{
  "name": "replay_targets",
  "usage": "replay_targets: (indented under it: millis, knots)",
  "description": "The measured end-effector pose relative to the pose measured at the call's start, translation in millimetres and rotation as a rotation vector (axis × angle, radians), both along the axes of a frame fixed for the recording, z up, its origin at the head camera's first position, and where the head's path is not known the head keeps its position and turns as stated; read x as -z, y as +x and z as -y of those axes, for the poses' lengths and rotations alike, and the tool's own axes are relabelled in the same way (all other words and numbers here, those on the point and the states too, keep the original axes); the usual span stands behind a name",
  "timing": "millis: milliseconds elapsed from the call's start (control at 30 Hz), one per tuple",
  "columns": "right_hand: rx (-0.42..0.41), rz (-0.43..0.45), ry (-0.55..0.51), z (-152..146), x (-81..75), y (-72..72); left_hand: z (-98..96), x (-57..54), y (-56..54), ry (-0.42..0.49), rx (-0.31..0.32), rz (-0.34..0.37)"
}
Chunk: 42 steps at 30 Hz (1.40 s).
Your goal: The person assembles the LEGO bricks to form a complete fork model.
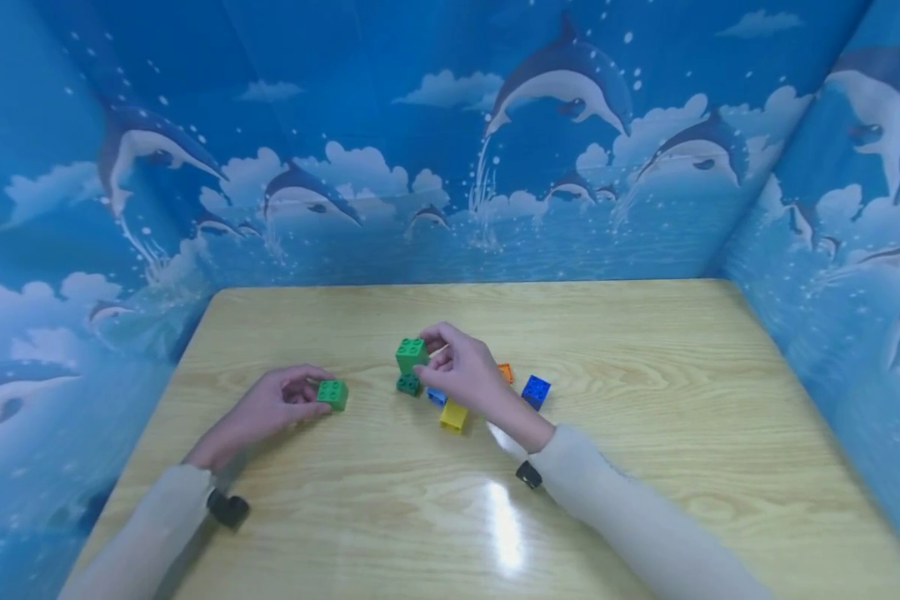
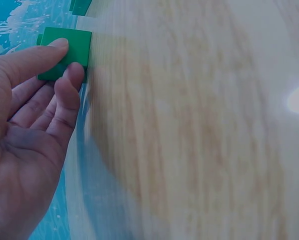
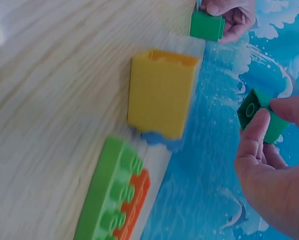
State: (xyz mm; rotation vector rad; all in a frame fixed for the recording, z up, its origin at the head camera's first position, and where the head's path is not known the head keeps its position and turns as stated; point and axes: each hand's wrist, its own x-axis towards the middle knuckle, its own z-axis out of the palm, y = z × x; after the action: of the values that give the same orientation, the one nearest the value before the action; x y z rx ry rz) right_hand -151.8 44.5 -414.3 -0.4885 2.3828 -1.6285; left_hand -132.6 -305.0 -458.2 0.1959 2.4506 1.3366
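Note:
My left hand [image 1: 281, 396] pinches a green toy brick [image 1: 333, 395] between thumb and fingers, close over the left part of the table. In the left wrist view the thumb lies across the side of that brick [image 2: 72, 52]. My right hand [image 1: 459, 367] grips another green brick [image 1: 411, 355], studs up in the head view. The right wrist view shows this brick [image 3: 262, 116] tilted, with its hollow underside partly visible. A darker green brick [image 1: 408, 384] appears just below it in the head view.
Beside the right hand lie a yellow brick [image 1: 453, 416], a light blue brick [image 1: 437, 397], an orange brick [image 1: 505, 372] and a dark blue brick [image 1: 536, 392]. A light green brick [image 3: 102, 195] shows in the right wrist view. Dolphin-print walls [image 1: 450, 192] border the wooden table [image 1: 682, 467].

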Motion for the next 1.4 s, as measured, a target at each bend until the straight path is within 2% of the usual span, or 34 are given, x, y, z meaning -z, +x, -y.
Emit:
replay_targets:
  millis: [300,500,667,800,1067,1400]
  knots:
    - [-0.059,-0.015,-0.026,27,8.6,4.0,-1.3,2.9,0.1,0.006,-0.013,0.011]
    - [-0.097,-0.029,-0.036,46,10.9,5.8,-1.0,4.0,-0.3,-0.002,-0.009,-0.009]
    - [-0.089,0.013,-0.054,58,11.5,6.1,-2.4,3.9,-2.0,0.022,0.003,-0.032]
    - [-0.112,0.029,-0.072,69,12.5,5.5,-2.9,3.8,-2.7,0.042,-0.001,-0.045]
    - [-0.146,0.012,-0.058,84,15.0,7.3,-1.4,4.2,-3.0,0.011,0.018,-0.091]
    - [-0.153,0.007,-0.023,93,19.3,7.0,-2.7,4.3,-2.2,0.017,0.026,-0.093]
